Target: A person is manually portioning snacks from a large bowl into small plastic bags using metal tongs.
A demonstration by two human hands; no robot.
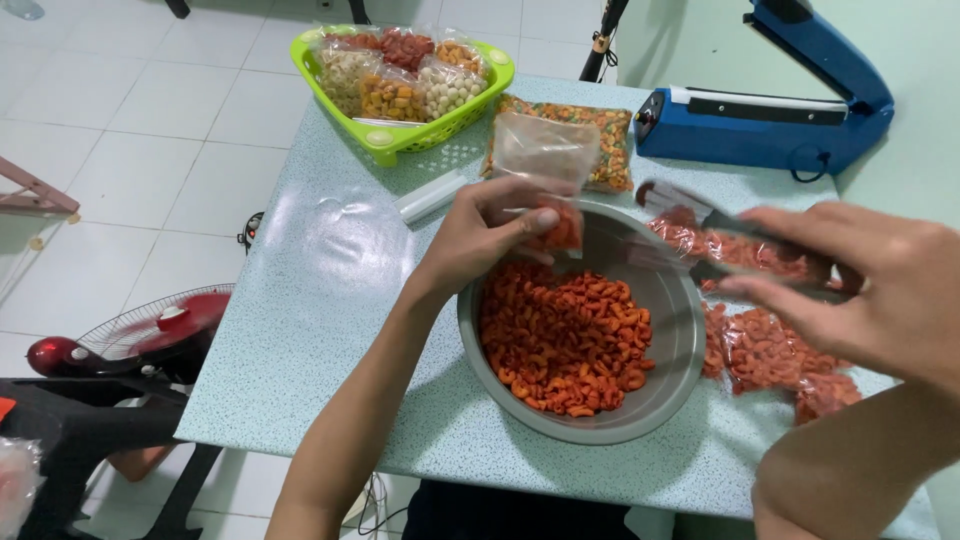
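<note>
**Bag half-filled over the bowl, tongs raised**

Your left hand (490, 230) pinches a small clear bag (545, 160) by its side, fingers clamped on the plastic, holding it upright over the far rim of the metal bowl (670, 390). A little orange snack already sits in the bottom of the bag. Your right hand (870, 290) grips a pair of metal tongs (720, 235), fingers closed around the handles; the tips point toward the bag's mouth, and I cannot tell whether they carry anything.

The bowl stands near the counter's (330, 300) front edge, with orange curls (565, 335) heaped in it. Filled bags (770, 345) lie just beside it on the right, a green basket (385, 140) of packed snacks sits at the far left corner, and a blue sealing machine (770, 115) at the far right.

The risk, as I judge it: the bag's mouth looks slack and held from one side only, so it could fold shut and pieces could fall past it. Those that miss beyond the rim would scatter over the counter.
</note>
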